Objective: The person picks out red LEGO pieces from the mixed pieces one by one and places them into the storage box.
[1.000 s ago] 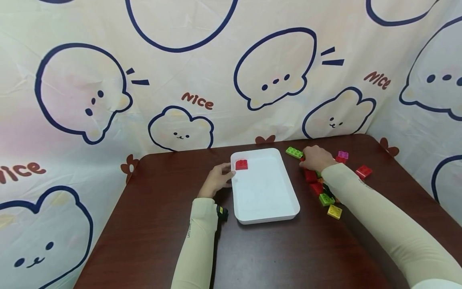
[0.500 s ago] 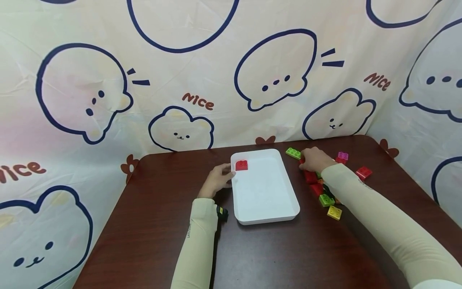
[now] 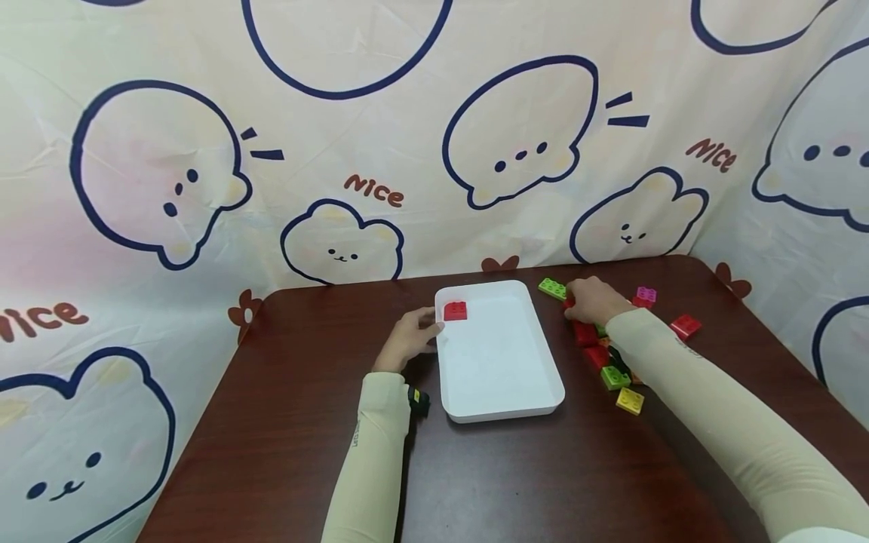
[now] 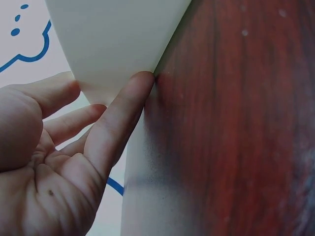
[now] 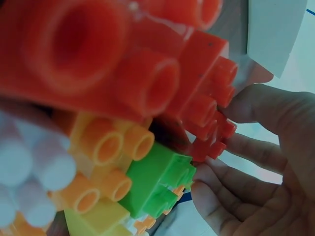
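A white tray lies on the table with one red toy building brick in its far left corner. My left hand rests against the tray's left side; in the left wrist view its extended fingers touch the outer wall. At the pile to the right of the tray, my right hand pinches a red brick between thumb and fingers. More red bricks, a green brick and orange bricks crowd close beside it in the right wrist view.
Beyond the right hand lies a lime green brick. Another green brick and a yellow brick form the pile's near end. A pink brick and a separate red brick lie farther right. A printed cloth hangs behind the table.
My right hand has shifted very slightly to the left at the pile. The left hand and the tray have stayed in place.
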A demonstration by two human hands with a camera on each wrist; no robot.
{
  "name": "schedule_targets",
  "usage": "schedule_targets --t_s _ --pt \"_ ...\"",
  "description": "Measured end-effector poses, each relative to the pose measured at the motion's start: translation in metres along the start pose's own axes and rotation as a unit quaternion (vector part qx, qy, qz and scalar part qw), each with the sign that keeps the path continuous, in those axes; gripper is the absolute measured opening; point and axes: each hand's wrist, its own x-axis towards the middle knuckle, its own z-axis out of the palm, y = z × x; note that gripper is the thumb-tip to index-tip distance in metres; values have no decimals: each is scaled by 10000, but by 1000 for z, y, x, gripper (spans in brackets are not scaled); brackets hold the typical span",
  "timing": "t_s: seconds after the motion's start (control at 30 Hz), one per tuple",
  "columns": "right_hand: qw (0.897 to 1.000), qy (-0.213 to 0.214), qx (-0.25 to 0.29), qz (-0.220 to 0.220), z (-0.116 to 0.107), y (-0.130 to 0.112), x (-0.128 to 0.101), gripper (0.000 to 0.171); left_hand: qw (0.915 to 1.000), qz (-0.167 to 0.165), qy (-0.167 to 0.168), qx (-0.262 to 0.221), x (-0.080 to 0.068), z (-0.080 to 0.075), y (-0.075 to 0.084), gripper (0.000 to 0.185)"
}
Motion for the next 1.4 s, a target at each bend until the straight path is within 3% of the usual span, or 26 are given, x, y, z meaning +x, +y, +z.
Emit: schedule_targets --t_s 0.2,0.4,0.9,1.4 --pt "9996 146 133 -189 -2 2 -1 56 10000 34 -31 -41 1 0 0 54" --pt "9983 363 160 -417 -5 -2 0 50 10000 21 -19 -75 0 -1 1 54" --pt "9945 769 39 -711 -17 -32 -5 39 10000 32 -18 -69 0 -1 0 54" --pt "9861 1039 -179 -1281 -21 -59 -6 37 10000 20 -25 6 0 -1 1 55"
